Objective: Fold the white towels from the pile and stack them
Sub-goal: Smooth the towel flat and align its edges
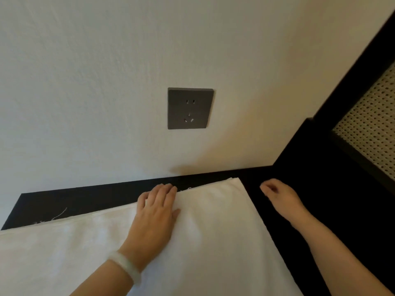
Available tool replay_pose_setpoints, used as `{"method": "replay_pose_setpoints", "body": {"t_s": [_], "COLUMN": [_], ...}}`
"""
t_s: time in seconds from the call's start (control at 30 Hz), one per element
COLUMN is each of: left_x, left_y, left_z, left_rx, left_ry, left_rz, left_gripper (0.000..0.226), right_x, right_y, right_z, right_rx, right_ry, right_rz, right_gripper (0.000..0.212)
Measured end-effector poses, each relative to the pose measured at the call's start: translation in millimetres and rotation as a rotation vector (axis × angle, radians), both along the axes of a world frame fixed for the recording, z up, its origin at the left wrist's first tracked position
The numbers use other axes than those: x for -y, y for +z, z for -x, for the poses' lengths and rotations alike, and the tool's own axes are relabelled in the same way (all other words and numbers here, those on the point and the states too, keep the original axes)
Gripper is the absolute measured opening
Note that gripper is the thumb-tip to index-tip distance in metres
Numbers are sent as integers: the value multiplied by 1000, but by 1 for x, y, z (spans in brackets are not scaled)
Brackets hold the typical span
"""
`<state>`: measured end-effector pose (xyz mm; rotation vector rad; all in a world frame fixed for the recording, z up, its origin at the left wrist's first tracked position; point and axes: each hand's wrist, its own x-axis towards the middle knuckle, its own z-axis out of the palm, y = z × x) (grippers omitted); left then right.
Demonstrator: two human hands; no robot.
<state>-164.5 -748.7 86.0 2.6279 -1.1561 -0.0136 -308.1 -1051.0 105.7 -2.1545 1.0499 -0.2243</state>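
Towel (213, 231) lies spread on desk (85, 199), covering the near and left part. A strip of desk shows behind it and to its right. Desk backs onto wall (85, 82). Socket (189, 108) sits on wall, above towel's far edge. Left hand (156, 212) lies flat on towel, reaching its far edge, with bracelet (126, 268) on that wrist. Right hand (280, 195) is right of towel, apart from it, over desk; contact unclear. Woven panel (372, 124) stands far right, behind the desk's right end.
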Motion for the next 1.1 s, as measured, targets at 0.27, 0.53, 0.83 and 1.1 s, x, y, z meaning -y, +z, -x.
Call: {"method": "replay_pose_setpoints", "body": {"t_s": [0.27,0.53,0.83,1.1], "left_x": [-47,-45,-44,-36], "left_y": [-17,-3,-3,-3], "left_z": [69,114,135,141], "left_rx": [-106,-81,-41,-25], "left_ry": [126,63,33,7], "left_rz": [-249,-257,-247,-240], "left_gripper": [97,86,72,61], "right_x": [-59,-102,-109,-91], "right_y": [5,5,4,4], "right_z": [174,207,197,215], "right_rx": [-330,-137,-162,-335], "right_ry": [61,-102,-179,-258], "right_rz": [-356,-360,-454,-306], "right_gripper": [15,27,23,32]}}
